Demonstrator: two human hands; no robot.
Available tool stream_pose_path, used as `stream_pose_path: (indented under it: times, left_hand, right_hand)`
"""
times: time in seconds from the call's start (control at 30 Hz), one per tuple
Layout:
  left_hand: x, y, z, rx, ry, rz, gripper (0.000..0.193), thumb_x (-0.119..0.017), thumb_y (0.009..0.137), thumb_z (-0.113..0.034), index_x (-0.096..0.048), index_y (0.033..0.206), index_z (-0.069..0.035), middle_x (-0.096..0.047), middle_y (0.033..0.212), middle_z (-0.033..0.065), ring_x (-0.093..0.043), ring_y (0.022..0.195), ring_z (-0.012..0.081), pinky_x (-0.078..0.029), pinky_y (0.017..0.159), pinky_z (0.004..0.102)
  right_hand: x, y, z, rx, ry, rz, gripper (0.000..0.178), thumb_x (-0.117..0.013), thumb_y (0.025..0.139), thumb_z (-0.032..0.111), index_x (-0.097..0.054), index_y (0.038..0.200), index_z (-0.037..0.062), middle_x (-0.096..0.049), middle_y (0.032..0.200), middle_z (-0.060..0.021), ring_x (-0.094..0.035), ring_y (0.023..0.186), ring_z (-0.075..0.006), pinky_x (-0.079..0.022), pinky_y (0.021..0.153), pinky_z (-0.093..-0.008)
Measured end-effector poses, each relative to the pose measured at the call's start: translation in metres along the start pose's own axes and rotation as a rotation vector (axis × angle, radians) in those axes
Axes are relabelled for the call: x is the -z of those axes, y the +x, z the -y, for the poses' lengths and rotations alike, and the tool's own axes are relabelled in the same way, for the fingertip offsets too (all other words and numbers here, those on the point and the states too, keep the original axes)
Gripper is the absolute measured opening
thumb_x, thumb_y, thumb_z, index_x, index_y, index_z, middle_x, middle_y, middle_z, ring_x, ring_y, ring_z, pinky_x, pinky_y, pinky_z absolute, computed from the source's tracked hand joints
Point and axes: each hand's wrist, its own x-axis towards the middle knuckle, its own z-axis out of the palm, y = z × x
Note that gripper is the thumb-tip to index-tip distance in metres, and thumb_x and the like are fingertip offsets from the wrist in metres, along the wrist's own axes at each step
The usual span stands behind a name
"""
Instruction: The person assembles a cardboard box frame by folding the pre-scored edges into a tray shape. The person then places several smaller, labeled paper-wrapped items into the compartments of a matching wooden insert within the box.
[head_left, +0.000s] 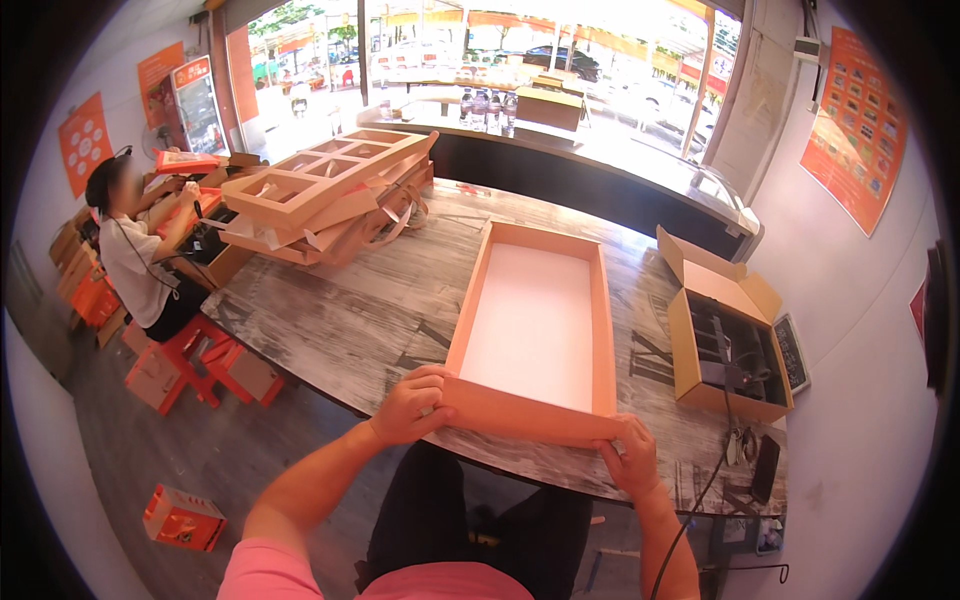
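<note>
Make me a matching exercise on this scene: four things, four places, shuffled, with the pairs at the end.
Things
1. Left hand
2. Divided cardboard tray
3. Brown box with raised lid
4. Red stool

Places
A. At the right side of the table, near the wall
B. Beneath the seated person
C. At the near left corner of the shallow tray
D. On top of the cardboard stack at the table's far left

Pairs: 1-C, 2-D, 3-A, 4-B
</note>
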Motion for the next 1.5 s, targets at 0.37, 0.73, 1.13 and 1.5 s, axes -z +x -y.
stream_pose_path:
  times: [0.37, 0.73, 1.13, 1.5]
  left_hand:
    - [-0.022, 0.004, -0.002, 0.165, 0.076, -0.207, 0.028, -0.075, 0.084, -0.004, -0.051, 0.069, -0.003, -0.071, 0.101, 0.0146, -0.067, 0.107, 0.0362, -0.052, 0.092, 0.0428]
    - [-0.028, 0.002, -0.007, 0.216, 0.122, -0.292, 0.026, -0.077, 0.08, -0.004, -0.053, 0.07, -0.003, -0.068, 0.118, 0.0173, -0.068, 0.108, 0.0343, -0.054, 0.087, 0.0389]
    - [-0.019, 0.01, -0.01, 0.021, 0.333, -0.138, 0.012, -0.077, 0.088, -0.013, -0.071, 0.097, -0.008, -0.072, 0.102, 0.0111, -0.065, 0.118, 0.0359, -0.055, 0.094, 0.0462]
    - [-0.023, 0.029, -0.05, 0.017, 0.669, 0.223, 0.03, -0.077, 0.088, -0.038, -0.072, 0.095, -0.009, -0.071, 0.094, 0.007, -0.065, 0.111, 0.0287, -0.047, 0.101, 0.0475]
  right_hand:
    - [-0.03, -0.016, 0.007, -0.195, -0.041, -0.226, 0.048, -0.08, 0.086, 0.004, -0.062, 0.13, 0.0009, -0.067, 0.099, -0.0132, -0.068, 0.083, -0.0291, -0.054, 0.075, -0.0376]
    - [-0.017, -0.002, 0.015, -0.116, -0.13, -0.177, 0.023, -0.08, 0.082, 0.005, -0.074, 0.104, 0.0074, -0.066, 0.108, -0.0123, -0.07, 0.092, -0.0289, -0.057, 0.072, -0.0377]
    - [-0.014, -0.004, 0.037, -0.081, -0.359, -0.09, 0.025, -0.08, 0.081, 0.012, -0.073, 0.106, 0.0106, -0.072, 0.114, -0.0067, -0.065, 0.114, -0.0325, -0.049, 0.098, -0.0458]
    - [-0.019, 0.007, 0.048, -0.088, -0.598, 0.13, 0.012, -0.063, 0.092, 0.011, -0.068, 0.102, 0.0083, -0.07, 0.104, -0.0108, -0.06, 0.124, -0.0354, -0.034, 0.118, -0.058]
